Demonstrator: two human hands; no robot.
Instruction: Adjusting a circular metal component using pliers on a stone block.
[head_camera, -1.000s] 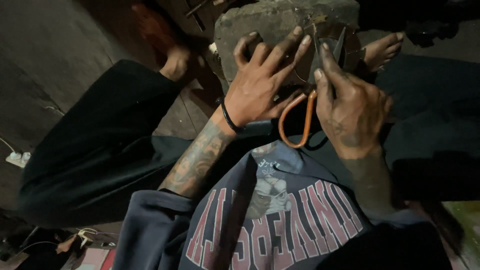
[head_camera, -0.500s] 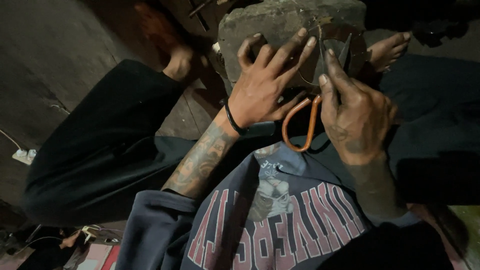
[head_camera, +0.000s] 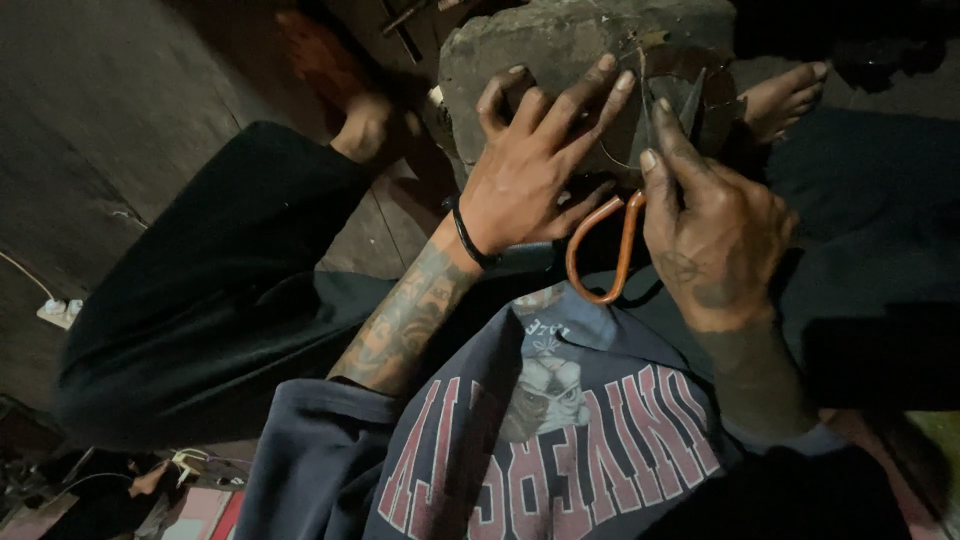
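I sit cross-legged with a grey stone block (head_camera: 520, 50) between my feet. My left hand (head_camera: 535, 165) lies spread on the block, fingers apart, pressing a thin dark piece flat against it. My right hand (head_camera: 715, 235) grips large shears with an orange looped handle (head_camera: 600, 250); the dark blades (head_camera: 685, 100) point up over the block's top right. A black band circles my left wrist. What lies under the blades is too dark to make out.
My bare feet (head_camera: 365, 125) (head_camera: 785, 95) flank the block. Black trousers cover both knees. A white power strip (head_camera: 55, 312) with a cable lies on the dark floor at the left. Cluttered items sit at the bottom left.
Both hands and the shears stay on the block; the left fingers have shifted slightly and the view has drifted a little.
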